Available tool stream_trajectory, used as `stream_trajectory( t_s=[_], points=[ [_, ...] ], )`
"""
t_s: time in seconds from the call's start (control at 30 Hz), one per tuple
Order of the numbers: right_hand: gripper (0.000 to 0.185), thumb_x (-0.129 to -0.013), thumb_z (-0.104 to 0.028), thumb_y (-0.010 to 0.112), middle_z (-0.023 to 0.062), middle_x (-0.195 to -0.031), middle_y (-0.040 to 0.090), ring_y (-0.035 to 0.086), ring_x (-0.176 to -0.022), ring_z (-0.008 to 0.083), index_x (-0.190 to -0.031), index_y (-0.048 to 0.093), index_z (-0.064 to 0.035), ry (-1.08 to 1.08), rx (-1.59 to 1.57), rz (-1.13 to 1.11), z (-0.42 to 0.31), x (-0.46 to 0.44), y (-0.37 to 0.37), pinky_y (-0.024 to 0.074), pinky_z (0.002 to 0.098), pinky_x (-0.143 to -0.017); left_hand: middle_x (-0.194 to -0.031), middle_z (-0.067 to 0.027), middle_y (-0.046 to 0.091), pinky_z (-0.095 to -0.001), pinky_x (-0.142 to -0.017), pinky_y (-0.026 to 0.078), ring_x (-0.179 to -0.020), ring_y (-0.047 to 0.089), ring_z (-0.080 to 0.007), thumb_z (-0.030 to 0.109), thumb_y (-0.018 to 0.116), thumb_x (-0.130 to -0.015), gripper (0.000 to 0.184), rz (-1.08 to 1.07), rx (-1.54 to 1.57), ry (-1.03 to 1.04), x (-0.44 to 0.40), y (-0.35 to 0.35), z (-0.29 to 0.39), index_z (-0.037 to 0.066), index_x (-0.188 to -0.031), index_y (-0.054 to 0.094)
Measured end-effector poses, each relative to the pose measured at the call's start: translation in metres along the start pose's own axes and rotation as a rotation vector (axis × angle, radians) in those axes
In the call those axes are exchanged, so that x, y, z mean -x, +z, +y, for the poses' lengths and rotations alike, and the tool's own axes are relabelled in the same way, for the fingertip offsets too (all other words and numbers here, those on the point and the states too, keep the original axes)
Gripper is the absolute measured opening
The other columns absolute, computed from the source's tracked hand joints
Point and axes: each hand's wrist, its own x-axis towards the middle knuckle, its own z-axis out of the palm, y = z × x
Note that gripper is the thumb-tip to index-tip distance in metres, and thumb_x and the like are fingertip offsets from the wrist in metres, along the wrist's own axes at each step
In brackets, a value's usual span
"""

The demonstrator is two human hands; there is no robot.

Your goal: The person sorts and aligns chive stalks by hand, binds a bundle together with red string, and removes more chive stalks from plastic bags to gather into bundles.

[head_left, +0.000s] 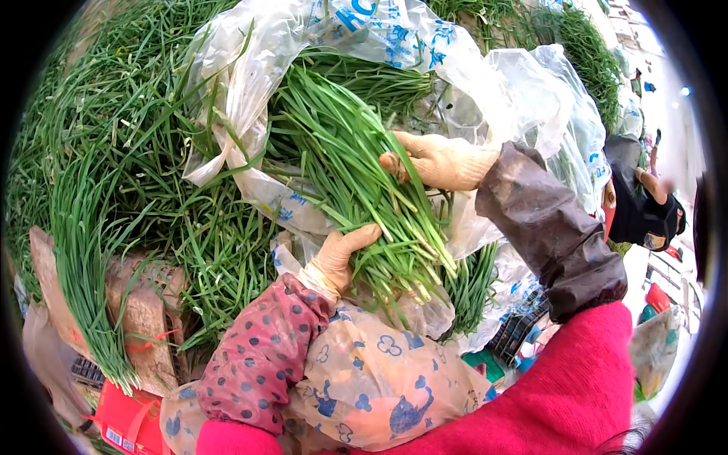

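A thick bundle of long green stalks (pixel 360 163) lies slanting across the middle, its pale cut ends toward my lap. My left hand (pixel 337 258), in a cream glove, is closed round the bundle's lower left side, thumb on top. My right hand (pixel 436 159), gloved too, grips the bundle's right side, with its fingertips curled in and partly hidden by leaves. Beneath and around the bundle is an open clear plastic bag (pixel 250 98) with blue print, holding more green stalks (pixel 379 83).
Loose greens (pixel 136 144) heap up on the left. A separate bunch (pixel 83 265) lies over cardboard (pixel 144 318), above a red box (pixel 125 417). More plastic (pixel 565 114) is at the right. Another person in black (pixel 644 201) is at the far right, beyond my right arm.
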Motion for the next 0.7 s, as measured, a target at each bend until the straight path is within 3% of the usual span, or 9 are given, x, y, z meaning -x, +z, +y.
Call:
stream_trajectory(
  t_s=[0.1, 0.23, 0.4, 0.47, 0.5, 0.53, 0.63, 0.7],
  points=[
    [0.102, -0.073, -0.075, 0.058, 0.0230, -0.121, 0.059, 0.058, -0.113, 0.0358, -0.138, 0.033, 0.0003, 0.130, 0.066, -0.121, -0.024, 0.004, -0.007, 0.0440, 0.0400, -0.097, -0.114, -0.0058, 0.062, -0.0327, -0.087, 0.052, -0.100, 0.061, -0.0180, 0.014, 0.073, -0.081, 0.048, -0.054, 0.136, -0.013, 0.002, 0.013, 0.003, 0.004, -0.124, 0.055],
    [0.121, -0.065, -0.056, 0.077, 0.0279, -0.118, 0.059, 0.059, -0.110, 0.0385, -0.148, 0.009, 0.0002, 0.223, 0.487, -0.060, -0.052, 0.007, 0.013, 0.0476, 0.0392, -0.091, -0.110, -0.0055, 0.063, -0.0336, -0.085, 0.053, -0.096, 0.063, -0.0180, 0.009, 0.076, -0.078, 0.048, 0.053, 0.074, -0.078, -0.010, 0.018, -0.004, 0.005, -0.122, 0.057],
    [0.111, -0.064, -0.048, 0.080, 0.0236, -0.115, 0.062, 0.061, -0.107, 0.0355, -0.146, 0.020, -0.0035, 0.339, 0.378, -0.095, -0.044, -0.007, 0.010, 0.0482, 0.0387, -0.090, -0.109, -0.0058, 0.064, -0.0354, -0.083, 0.054, -0.095, 0.064, -0.0195, 0.003, 0.075, -0.076, 0.047, 0.019, 0.168, -0.017, -0.015, 0.020, 0.001, 0.005, -0.120, 0.058],
    [0.105, -0.062, -0.038, 0.083, 0.0184, -0.111, 0.064, 0.063, -0.102, 0.0293, -0.145, 0.026, -0.0088, 0.216, 0.152, -0.113, -0.018, -0.012, 0.011, 0.0486, 0.0349, -0.088, -0.108, -0.0066, 0.064, -0.0363, -0.081, 0.056, -0.094, 0.065, -0.0208, -0.002, 0.073, -0.075, 0.045, -0.032, 0.205, -0.011, -0.014, 0.018, 0.001, 0.004, -0.118, 0.058],
    [0.092, -0.064, -0.022, 0.082, 0.0129, -0.107, 0.065, 0.064, -0.092, 0.0211, -0.142, 0.035, -0.0110, 0.215, 0.086, -0.076, -0.011, -0.012, 0.015, 0.0510, 0.0331, -0.081, -0.105, -0.0073, 0.065, -0.0363, -0.080, 0.056, -0.091, 0.065, -0.0211, -0.003, 0.072, -0.075, 0.043, 0.000, 0.137, -0.017, -0.016, 0.013, 0.000, 0.003, -0.116, 0.059],
    [0.092, -0.064, -0.022, 0.082, 0.0129, -0.107, 0.065, 0.064, -0.092, 0.0211, -0.142, 0.035, -0.0110, 0.220, 0.080, -0.075, -0.009, -0.011, 0.011, 0.0510, 0.0331, -0.081, -0.105, -0.0073, 0.065, -0.0363, -0.080, 0.056, -0.091, 0.065, -0.0211, -0.003, 0.072, -0.075, 0.043, 0.000, 0.135, -0.024, -0.014, 0.011, 0.001, 0.003, -0.116, 0.059],
    [0.070, -0.069, 0.000, 0.074, 0.0084, -0.103, 0.065, 0.062, -0.082, 0.0135, -0.133, 0.045, -0.0064, 0.090, -0.414, -0.218, 0.009, -0.013, -0.015, 0.0539, 0.0311, -0.068, -0.104, -0.0128, 0.067, -0.0405, -0.080, 0.058, -0.091, 0.067, -0.0248, 0.004, 0.068, -0.077, 0.034, 0.216, 0.022, -0.048, -0.002, 0.006, 0.008, -0.005, -0.109, 0.062],
    [0.069, -0.069, 0.002, 0.073, 0.0090, -0.103, 0.063, 0.063, -0.083, 0.0157, -0.132, 0.046, -0.0044, 0.134, -0.510, -0.109, 0.032, -0.011, -0.035, 0.0549, 0.0321, -0.072, -0.106, -0.0131, 0.067, -0.0402, -0.082, 0.057, -0.092, 0.067, -0.0253, 0.006, 0.068, -0.077, 0.037, 0.147, 0.069, -0.092, 0.002, -0.016, 0.009, -0.005, -0.112, 0.061]
  ],
)
